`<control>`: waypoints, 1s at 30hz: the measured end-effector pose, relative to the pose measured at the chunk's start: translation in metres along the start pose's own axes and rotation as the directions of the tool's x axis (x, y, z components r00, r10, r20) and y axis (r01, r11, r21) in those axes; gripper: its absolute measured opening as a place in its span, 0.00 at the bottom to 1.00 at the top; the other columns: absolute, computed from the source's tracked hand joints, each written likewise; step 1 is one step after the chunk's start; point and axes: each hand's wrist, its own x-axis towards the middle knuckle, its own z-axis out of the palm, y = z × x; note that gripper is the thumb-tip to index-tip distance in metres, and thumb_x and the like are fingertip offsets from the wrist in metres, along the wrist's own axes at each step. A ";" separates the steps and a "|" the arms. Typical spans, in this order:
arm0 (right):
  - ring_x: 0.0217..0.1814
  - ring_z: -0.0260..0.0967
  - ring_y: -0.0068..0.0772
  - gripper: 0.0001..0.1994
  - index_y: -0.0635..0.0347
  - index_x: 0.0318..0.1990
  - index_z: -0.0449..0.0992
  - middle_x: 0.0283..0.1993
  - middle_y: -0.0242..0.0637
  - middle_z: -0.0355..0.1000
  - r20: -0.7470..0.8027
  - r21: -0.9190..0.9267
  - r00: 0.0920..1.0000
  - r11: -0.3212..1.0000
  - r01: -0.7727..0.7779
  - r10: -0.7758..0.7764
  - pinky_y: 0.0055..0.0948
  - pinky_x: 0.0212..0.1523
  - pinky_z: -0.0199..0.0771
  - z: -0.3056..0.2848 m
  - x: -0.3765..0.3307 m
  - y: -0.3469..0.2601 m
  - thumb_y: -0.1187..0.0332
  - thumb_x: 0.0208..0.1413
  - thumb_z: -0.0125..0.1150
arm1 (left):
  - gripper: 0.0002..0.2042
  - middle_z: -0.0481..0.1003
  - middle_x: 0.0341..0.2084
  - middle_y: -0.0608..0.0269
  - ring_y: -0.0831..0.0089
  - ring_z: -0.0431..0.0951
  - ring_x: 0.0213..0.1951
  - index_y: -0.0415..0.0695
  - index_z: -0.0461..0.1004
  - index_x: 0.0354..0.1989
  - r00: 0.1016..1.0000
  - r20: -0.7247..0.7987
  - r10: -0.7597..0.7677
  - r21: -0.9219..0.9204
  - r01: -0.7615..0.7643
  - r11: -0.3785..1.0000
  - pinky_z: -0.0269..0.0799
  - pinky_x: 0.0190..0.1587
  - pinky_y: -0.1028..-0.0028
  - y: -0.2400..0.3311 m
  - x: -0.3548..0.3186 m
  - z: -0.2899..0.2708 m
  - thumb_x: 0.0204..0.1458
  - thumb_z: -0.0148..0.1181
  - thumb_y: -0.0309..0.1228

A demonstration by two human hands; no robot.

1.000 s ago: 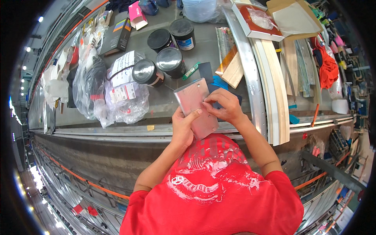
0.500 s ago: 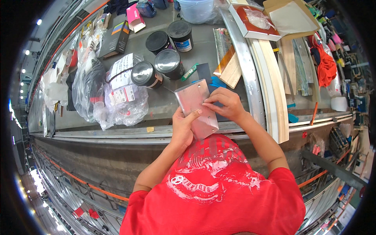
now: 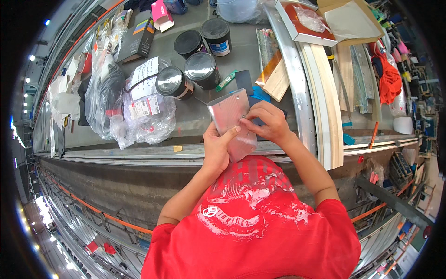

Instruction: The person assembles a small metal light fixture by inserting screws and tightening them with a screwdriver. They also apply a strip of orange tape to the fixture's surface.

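Observation:
A silver, ribbed metal plate with small holes along one side is tilted in front of my chest. My left hand is closed around its left edge, thumb lying across the face. The fingertips of my right hand are pinched together at one of the holes; what sits between them is too small to make out. Just beyond the plate lie a green utility knife, a dark grey square piece and blue pieces.
Several black lidded tubs stand beyond my left hand. Plastic-wrapped bundles lie to the left, near a dark box. Along the right run a metal rail and long wooden strips. An open white-and-red box rests at the back.
The view has shifted slightly. The plate is still in my left hand, turned a little, and my right fingertips stay pinched at the same hole.

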 end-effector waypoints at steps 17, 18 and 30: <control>0.32 0.73 0.36 0.11 0.56 0.34 0.77 0.30 0.33 0.72 0.021 -0.067 0.999 0.997 0.035 -0.033 0.31 0.32 0.74 0.003 -0.001 0.003 0.71 0.44 0.73 | 0.15 0.79 0.41 0.58 0.73 0.79 0.42 0.37 0.74 0.46 0.997 -0.020 0.068 0.035 -0.068 0.997 0.74 0.47 0.72 -0.002 0.000 0.001 0.49 0.66 0.20; 0.32 0.73 0.36 0.11 0.56 0.34 0.77 0.30 0.33 0.72 0.012 -0.074 1.000 0.997 0.023 -0.022 0.31 0.33 0.74 0.004 -0.001 0.003 0.71 0.44 0.73 | 0.15 0.79 0.41 0.58 0.73 0.79 0.42 0.37 0.73 0.46 0.997 -0.023 0.072 0.029 -0.072 0.997 0.74 0.47 0.72 -0.002 0.001 0.001 0.49 0.66 0.20; 0.28 0.70 0.34 0.09 0.57 0.30 0.76 0.27 0.34 0.72 -0.081 -0.022 0.994 0.997 -0.080 0.078 0.30 0.28 0.71 0.014 0.005 -0.003 0.69 0.47 0.73 | 0.17 0.78 0.44 0.59 0.74 0.78 0.44 0.37 0.72 0.50 0.990 -0.041 0.136 0.019 -0.135 0.991 0.73 0.48 0.73 -0.004 0.004 0.001 0.50 0.66 0.20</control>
